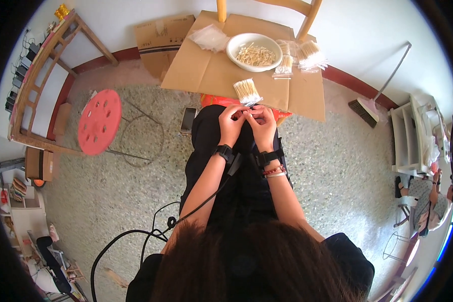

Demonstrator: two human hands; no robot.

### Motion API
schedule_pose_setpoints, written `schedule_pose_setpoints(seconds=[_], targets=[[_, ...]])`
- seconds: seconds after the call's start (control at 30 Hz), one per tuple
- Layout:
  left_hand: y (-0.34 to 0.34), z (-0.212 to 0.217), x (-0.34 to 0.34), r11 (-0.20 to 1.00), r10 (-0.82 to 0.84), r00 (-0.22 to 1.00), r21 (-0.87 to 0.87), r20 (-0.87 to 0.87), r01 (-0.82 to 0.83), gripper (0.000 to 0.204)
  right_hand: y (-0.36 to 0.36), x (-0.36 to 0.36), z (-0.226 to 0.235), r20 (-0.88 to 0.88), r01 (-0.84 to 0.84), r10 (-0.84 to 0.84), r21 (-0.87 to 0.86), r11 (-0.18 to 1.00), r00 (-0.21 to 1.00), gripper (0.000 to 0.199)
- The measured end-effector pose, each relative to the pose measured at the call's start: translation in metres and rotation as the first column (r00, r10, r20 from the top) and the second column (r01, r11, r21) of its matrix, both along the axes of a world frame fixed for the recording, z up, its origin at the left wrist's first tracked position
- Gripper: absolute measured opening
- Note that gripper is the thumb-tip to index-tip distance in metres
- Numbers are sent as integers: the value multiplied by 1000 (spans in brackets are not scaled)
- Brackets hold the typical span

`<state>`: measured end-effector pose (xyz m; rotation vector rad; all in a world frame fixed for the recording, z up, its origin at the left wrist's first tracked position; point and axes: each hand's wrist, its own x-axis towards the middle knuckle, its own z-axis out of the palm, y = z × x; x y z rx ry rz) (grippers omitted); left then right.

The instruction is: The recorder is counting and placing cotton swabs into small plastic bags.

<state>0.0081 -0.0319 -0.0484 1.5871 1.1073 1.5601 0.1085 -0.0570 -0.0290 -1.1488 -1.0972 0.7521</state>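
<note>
Both my hands meet above my lap at the near edge of a cardboard sheet. My left hand [230,121] and my right hand [262,123] are closed, their fingertips pinching together at the near end of a small clear bag of cotton swabs [247,92]. The swabs stand side by side in the bag, which rests on the cardboard [201,68]. Behind it is a white bowl [231,54] with many loose cotton swabs [256,54]. Fingers partly hide the pinched end of the bag.
Filled swab bags [311,54] lie right of the bowl, and empty clear bags [210,39] lie left. The cardboard covers a wooden chair [309,20]. A phone [188,120] and a red stool [99,122] are at left. A black cable [136,231] runs by my left arm. Another person [428,201] sits far right.
</note>
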Motion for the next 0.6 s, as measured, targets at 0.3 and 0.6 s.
schedule_pose_setpoints(seconds=[0.3, 0.6], targets=[[7, 2, -7, 813, -157, 808, -391, 568, 432, 24, 2, 10, -2, -320, -129, 79, -138, 982, 944, 20], [4, -6, -13, 801, -186, 834, -411, 520, 435, 23, 0, 9, -15, -302, -162, 106, -167, 972, 947, 14]])
